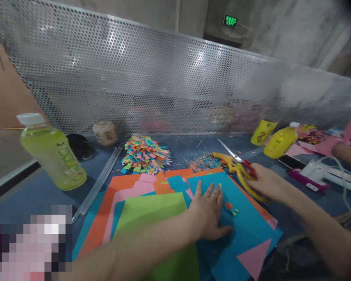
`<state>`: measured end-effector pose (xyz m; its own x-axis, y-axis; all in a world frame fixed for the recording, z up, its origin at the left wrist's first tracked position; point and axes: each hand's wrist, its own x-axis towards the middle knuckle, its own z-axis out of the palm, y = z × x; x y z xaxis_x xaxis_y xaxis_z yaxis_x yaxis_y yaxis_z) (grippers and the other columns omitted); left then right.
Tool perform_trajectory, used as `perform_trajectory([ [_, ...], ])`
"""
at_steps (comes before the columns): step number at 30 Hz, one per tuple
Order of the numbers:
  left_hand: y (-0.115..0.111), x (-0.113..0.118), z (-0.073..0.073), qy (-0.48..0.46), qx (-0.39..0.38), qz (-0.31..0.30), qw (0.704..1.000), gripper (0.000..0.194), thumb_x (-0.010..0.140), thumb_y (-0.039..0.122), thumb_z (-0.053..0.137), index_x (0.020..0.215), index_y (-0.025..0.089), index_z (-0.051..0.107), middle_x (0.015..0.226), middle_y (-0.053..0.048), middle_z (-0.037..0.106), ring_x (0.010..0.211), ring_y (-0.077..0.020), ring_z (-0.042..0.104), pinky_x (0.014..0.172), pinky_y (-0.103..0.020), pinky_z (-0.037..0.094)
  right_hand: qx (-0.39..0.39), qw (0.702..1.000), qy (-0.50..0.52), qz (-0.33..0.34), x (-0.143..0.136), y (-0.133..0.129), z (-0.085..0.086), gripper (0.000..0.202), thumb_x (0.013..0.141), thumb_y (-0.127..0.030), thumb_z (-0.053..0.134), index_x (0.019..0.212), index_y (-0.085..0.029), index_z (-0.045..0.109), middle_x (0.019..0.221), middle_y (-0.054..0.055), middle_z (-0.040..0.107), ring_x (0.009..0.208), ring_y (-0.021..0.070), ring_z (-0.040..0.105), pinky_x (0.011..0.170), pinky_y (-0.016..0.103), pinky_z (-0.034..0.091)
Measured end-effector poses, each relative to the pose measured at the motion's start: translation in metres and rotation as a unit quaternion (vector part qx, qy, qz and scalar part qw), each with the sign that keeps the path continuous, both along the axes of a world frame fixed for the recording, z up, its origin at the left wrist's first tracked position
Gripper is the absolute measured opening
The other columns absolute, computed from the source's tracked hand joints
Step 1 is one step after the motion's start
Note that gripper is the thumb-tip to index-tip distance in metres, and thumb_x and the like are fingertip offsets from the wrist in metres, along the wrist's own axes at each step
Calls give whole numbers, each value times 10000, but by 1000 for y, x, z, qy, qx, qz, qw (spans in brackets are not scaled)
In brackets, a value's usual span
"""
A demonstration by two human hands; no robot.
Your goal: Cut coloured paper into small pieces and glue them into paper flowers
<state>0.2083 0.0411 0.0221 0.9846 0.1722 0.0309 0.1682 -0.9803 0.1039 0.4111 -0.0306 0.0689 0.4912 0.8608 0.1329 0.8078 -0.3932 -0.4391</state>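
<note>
My left hand (209,212) lies with fingers spread on a blue sheet of paper (242,234), holding nothing. At the sheet's right edge, my right hand (261,181) is closed on scissors (232,154) with a red grip, blades pointing away to the upper left. Beside them is a yellow-orange tool (226,162), partly overlapped. A green sheet (155,210) lies under my left forearm, over orange, pink and blue sheets. A pink triangle (256,257) rests on the blue sheet near the front. Small paper scraps (229,207) sit just right of my left fingers.
Behind the sheets stands a pile of multicoloured paper pieces (146,154). A green drink bottle (52,152) and clear strips (98,181) are at left. Yellow bottle (280,140), yellow can (263,132), purple power strip (307,181) and another person's hand (346,152) are at right. A perforated metal screen (152,78) stands behind.
</note>
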Motion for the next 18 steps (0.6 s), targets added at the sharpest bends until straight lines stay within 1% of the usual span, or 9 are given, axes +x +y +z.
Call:
perform_trajectory([
  [2, 3, 10, 2, -3, 5, -34, 999, 711, 855, 523, 366, 1383, 56, 281, 1468, -149, 270, 1365, -291, 207, 1085, -560, 161, -11, 997, 74, 29, -17, 32, 1, 149, 799, -240, 588, 911, -146, 557, 693, -2, 630, 558, 144, 606, 524, 265, 490],
  [3, 3, 14, 2, -3, 8, -48, 999, 642, 871, 476, 369, 1367, 71, 320, 1454, -131, 319, 1359, -271, 235, 1088, -543, 172, -5, 994, 100, 31, -23, 48, -1, 179, 848, -267, 566, 970, -135, 557, 751, -1, 629, 582, 120, 600, 546, 264, 503],
  [5, 1, 19, 1, -4, 19, -67, 998, 532, 879, 385, 399, 1316, 80, 409, 1399, -123, 425, 1336, -257, 294, 1090, -534, 176, 32, 991, 127, 15, -31, 75, -11, 233, 889, -323, 529, 1017, -133, 571, 899, 33, 621, 700, 129, 608, 617, 295, 522],
  [7, 0, 18, -2, -10, 31, -74, 997, 487, 869, 352, 432, 1267, 73, 468, 1342, -140, 493, 1309, -275, 343, 1082, -562, 165, 91, 986, 137, -16, -30, 94, -25, 264, 889, -316, 531, 1090, -146, 549, 1031, 60, 597, 830, 166, 606, 705, 348, 522],
  [9, 1, 13, -5, -19, 44, -73, 996, 489, 870, 364, 435, 1258, 68, 475, 1307, -154, 526, 1285, -299, 375, 1063, -608, 158, 146, 977, 153, -36, -23, 104, -40, 275, 887, -304, 535, 1120, -157, 538, 1088, 70, 579, 888, 183, 597, 748, 374, 514],
  [12, 7, 6, -8, -29, 63, -73, 995, 478, 889, 371, 406, 1264, 82, 471, 1291, -147, 544, 1279, -303, 380, 1048, -647, 144, 217, 958, 181, -48, -9, 106, -57, 285, 881, -298, 545, 1125, -152, 535, 1095, 71, 575, 905, 191, 593, 760, 388, 511],
  [16, 12, 2, -8, -30, 93, -78, 992, 447, 887, 377, 426, 1210, 88, 537, 1241, -148, 586, 1302, -291, 349, 1075, -613, 109, 297, 929, 218, -27, 4, 105, -66, 292, 885, -303, 539, 1136, -155, 529, 1095, 72, 575, 896, 188, 595, 749, 381, 516],
  [18, 12, -1, -7, -26, 107, -69, 992, 448, 878, 402, 443, 1165, 88, 582, 1203, -153, 612, 1293, -290, 365, 1092, -581, 99, 325, 916, 234, -5, 7, 107, -68, 296, 888, -309, 533, 1142, -157, 526, 1102, 73, 572, 902, 189, 594, 751, 382, 516],
])
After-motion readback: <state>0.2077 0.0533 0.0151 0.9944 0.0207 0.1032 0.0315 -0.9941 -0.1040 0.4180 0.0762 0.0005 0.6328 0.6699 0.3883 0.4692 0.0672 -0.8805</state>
